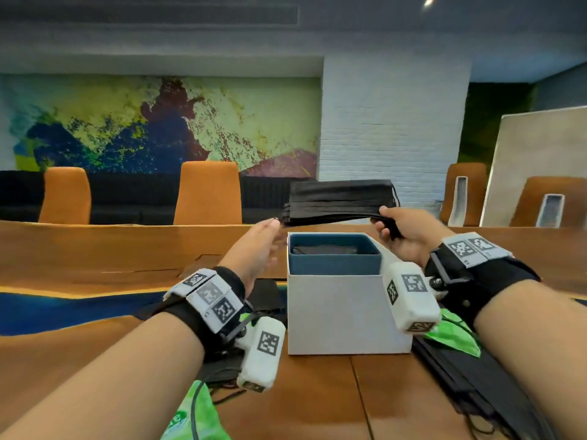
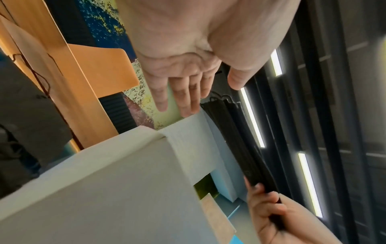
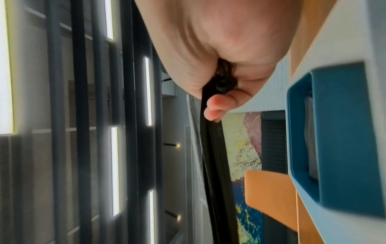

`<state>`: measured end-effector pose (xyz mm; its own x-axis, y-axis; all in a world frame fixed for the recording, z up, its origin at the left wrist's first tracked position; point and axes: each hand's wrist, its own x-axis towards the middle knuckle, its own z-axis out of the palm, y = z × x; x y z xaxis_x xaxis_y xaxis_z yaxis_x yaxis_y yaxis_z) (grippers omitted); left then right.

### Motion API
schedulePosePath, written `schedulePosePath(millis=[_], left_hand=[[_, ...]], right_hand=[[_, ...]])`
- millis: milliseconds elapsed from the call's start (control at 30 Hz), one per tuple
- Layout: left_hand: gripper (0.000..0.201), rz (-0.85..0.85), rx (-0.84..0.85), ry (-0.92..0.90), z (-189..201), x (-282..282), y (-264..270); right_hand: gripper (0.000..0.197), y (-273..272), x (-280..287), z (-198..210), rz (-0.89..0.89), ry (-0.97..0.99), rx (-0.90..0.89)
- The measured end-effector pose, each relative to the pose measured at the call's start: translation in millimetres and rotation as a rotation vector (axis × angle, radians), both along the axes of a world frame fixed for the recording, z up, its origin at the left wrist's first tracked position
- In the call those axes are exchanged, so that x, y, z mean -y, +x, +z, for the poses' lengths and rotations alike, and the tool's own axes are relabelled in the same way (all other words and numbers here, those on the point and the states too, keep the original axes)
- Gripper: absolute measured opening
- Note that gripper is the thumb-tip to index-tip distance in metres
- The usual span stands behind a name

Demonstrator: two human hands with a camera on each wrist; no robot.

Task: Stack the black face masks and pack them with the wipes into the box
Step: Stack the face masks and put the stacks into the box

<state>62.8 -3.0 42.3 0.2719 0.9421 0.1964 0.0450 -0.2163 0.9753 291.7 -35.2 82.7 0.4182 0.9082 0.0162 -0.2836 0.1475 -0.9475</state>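
My right hand (image 1: 389,222) grips one end of a flat stack of black face masks (image 1: 340,201) and holds it level in the air above the box (image 1: 343,309). The box is white outside with a blue inner wall (image 1: 333,266), open, with something dark lying inside. My left hand (image 1: 265,238) is open with straight fingers just left of the stack's free end, beside the box's top left corner. The left wrist view shows the straight fingers (image 2: 183,95) near the mask stack (image 2: 236,137). In the right wrist view the fingers (image 3: 219,105) curl round the masks (image 3: 215,156).
Green wipe packs lie on the wooden table (image 1: 317,392): one at the front left (image 1: 197,417), one right of the box (image 1: 454,336). More black masks lie at the right (image 1: 470,379) and left of the box (image 1: 266,296). Orange chairs (image 1: 208,192) stand behind the table.
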Motion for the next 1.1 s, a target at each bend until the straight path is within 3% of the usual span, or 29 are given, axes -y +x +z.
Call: schedulePosePath(millis=[100,167,300,500,767,933,1033,1100], left_hand=[[0.040,-0.010,-0.132,-0.062,-16,-18,11],[0.042,-0.032,-0.209,-0.222,-27,-28,14],[0.024,-0.167,-0.120,-0.539,-30,-40,14],[0.040,-0.240,-0.055,-0.630,-34,-56,10],[0.041,-0.327,-0.048,-0.595,-37,-54,1],[0.042,-0.310,-0.026,-0.570,-42,-53,4],[0.038,-0.306,-0.039,-0.543,-43,-50,4],[0.039,-0.303,-0.039,-0.538,-44,-51,3]], right_hand=[[0.028,17,-15,12,0.001,-0.062,0.021],[0.030,25,-27,18,-0.001,-0.096,0.042],[0.034,38,-59,24,0.029,-0.212,0.136],[0.030,53,-117,13,0.048,-0.297,0.160],[0.022,68,-172,-23,0.034,-0.396,0.255],[0.005,74,-183,-44,0.005,-0.422,0.551],[0.017,63,-169,-46,0.037,-0.360,0.659],[0.005,60,-165,-43,0.027,-0.481,0.936]])
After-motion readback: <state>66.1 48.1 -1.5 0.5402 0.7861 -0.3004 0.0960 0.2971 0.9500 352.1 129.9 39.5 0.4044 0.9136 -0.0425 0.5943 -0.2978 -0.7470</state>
